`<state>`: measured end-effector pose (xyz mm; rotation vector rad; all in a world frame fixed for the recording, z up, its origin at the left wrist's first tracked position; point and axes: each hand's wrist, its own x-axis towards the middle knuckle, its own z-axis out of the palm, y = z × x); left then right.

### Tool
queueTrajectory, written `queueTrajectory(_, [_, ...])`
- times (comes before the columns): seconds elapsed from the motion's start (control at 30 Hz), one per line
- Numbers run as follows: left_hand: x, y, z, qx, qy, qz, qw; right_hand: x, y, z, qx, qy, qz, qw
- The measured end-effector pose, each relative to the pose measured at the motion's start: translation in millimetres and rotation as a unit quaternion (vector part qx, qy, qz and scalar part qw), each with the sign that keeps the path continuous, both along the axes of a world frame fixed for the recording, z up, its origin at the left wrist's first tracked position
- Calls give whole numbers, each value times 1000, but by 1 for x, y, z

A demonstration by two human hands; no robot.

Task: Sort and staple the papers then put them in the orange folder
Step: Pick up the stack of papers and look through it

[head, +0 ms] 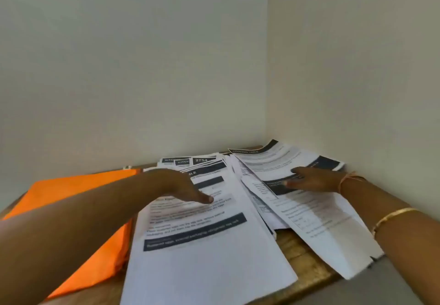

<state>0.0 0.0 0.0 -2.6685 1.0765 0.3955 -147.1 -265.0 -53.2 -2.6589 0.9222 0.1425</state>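
Printed white papers with dark header bars lie fanned over a wooden table. A left stack reaches toward me, and a right stack slants off the table's right edge. My left hand lies flat on the left stack with fingers straight. On the right stack, my right hand presses down with fingers spread on a dark bar. The orange folder lies at the left, partly under my left forearm and the papers. No stapler is in view.
The wooden table sits in a corner between two pale walls. More sheets fan out at the back near the wall. A small white thing peeks out behind the folder.
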Motion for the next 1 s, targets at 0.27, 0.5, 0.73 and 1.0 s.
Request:
queueTrajectory(0.27, [-50, -49, -28, -94, -4, -148, 985, -37, 21, 9, -30, 90, 68, 993])
queueTrajectory(0.5, [-74, -86, -49, -217, 46, -137, 965, -66, 21, 23, -72, 99, 36, 992])
queueTrajectory(0.73, [-92, -91, -50, -309, 26, -110, 944, -63, -12, -1, -117, 4, -45, 992])
queueTrajectory(1.0, [-96, -105, -53, -381, 174, -65, 906, -58, -13, -18, 34, 83, -68, 994])
